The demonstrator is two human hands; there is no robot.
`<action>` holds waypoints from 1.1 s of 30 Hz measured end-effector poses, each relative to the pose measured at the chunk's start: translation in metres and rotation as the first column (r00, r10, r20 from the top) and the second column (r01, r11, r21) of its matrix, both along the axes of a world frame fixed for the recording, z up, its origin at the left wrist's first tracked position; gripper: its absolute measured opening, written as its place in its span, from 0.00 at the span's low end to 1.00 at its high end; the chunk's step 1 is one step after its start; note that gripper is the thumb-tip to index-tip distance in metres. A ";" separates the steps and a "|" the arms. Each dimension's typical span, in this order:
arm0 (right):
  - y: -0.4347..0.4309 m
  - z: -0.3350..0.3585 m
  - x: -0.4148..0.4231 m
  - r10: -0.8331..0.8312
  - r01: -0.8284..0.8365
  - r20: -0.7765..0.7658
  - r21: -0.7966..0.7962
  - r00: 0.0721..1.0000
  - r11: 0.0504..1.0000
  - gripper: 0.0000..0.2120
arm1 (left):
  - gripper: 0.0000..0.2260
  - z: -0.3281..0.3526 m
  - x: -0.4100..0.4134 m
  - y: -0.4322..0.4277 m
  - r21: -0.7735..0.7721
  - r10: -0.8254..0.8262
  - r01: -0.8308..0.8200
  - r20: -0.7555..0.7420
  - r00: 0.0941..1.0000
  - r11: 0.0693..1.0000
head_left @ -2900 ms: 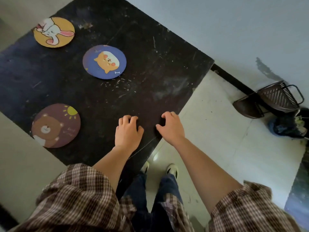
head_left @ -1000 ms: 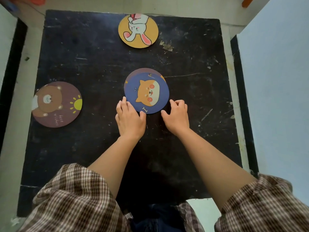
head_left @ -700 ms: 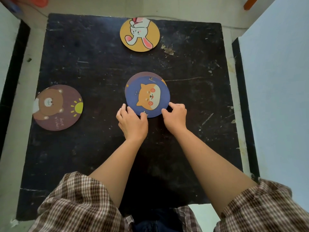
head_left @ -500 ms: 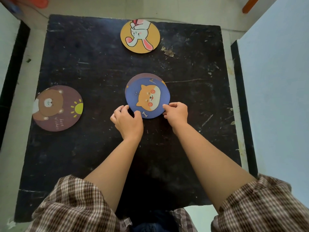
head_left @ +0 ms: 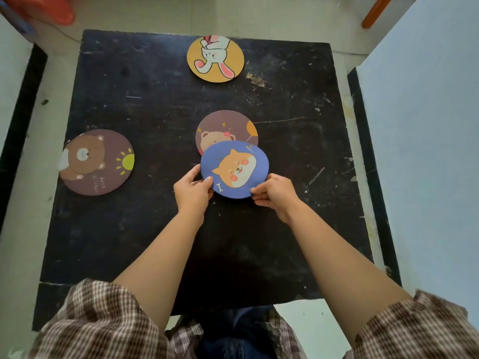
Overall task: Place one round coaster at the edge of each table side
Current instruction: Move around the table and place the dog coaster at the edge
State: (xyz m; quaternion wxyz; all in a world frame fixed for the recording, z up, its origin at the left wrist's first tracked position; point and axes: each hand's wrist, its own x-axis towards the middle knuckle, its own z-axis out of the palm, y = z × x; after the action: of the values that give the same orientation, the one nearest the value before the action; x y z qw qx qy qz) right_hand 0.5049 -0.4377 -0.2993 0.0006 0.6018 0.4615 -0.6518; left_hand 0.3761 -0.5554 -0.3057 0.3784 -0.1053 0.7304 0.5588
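A: What sits nearest the left edge of the black table?

B: A brown bear coaster with a yellow sun, lying flat just inside that edge, about halfway along it.

A: And moving toward the middle?

B: The left hand pinches the left rim of a blue dog coaster, thumb on top. That coaster is tilted, its near part raised off the table, close to the centre.

A: Anything beneath it?

B: A second brown bear coaster, flat on the table at the centre. The blue one covers its near part; whether the 2 touch, I cannot tell.

A: The far edge?

B: A yellow rabbit coaster lies at the middle of the far edge, its rim reaching that edge.

A: And the right side?

B: The right hand pinches the blue coaster's near-right rim, fingertips closed on it. So 4 coasters show, and 2 hands hold 1.
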 end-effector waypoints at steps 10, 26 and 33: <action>-0.046 -0.004 0.078 0.051 -0.051 0.006 0.063 0.999 0.997 0.05 | 0.21 -0.004 0.057 -0.083 0.096 -0.183 0.182 -0.007 0.983 0.978; -0.121 -0.012 0.151 0.070 -0.072 -0.022 -0.151 0.997 0.986 0.03 | 0.20 -0.013 0.129 -0.143 -0.047 0.031 -0.036 -0.088 0.996 0.998; -0.143 -0.017 0.157 0.138 -0.132 0.090 -0.069 0.986 0.989 0.05 | 0.18 -0.023 0.137 -0.165 -0.167 -0.098 0.070 -0.166 0.981 0.983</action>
State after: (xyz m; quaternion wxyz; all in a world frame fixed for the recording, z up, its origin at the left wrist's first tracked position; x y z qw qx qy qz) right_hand 0.6623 -0.5809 -0.3162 0.0855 0.5988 0.4800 -0.6354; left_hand 0.5130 -0.7201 -0.3286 0.3271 -0.0552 0.8069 0.4888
